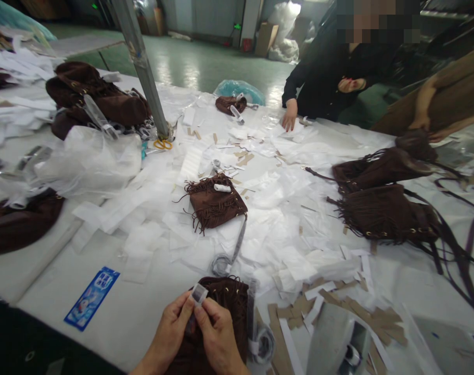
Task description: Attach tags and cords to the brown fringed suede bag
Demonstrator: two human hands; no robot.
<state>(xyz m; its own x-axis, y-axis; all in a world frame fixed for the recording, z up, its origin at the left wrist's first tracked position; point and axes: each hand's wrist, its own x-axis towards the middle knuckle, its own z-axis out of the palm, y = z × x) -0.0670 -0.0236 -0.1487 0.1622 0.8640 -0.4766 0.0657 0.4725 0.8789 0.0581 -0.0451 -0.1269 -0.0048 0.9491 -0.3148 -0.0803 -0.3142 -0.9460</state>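
- White sheeting covers the table (143, 317), and most of it is littered with white paper slips and crumpled clear plastic.
- At the bottom centre of the frame, the left hand (168, 328) and right hand (219, 333) meet. Both are closed in a pinch on a small clear packet (199, 294), thumbs and forefingers holding its lower edge.
- The packet stands just above a brown suede fringed bag (229, 297) that lies under the hands at the table's near edge.
- A second fringed bag (214, 204) lies in the middle of the frame with a small white roll on top, and two larger fringed bags (381, 211) lie at the right, their straps trailing.
- Brown cardboard strips (338, 307) are scattered at the lower right.
- A heap of brown bags (92, 96) sits at the upper left beside a slanted metal pole (141, 62), with orange-handled scissors (163, 144) at the pole's foot.
- A co-worker in dark sleeves stands at the upper right, and one hand (289, 119) is pressed on the table.
- Behind the table, the room has a glossy green floor (205, 62), with cardboard boxes (266, 37) and white bundles against the far wall.
- A blue printed label (91, 298) lies flat at the lower left, and its white writing is too small to read.
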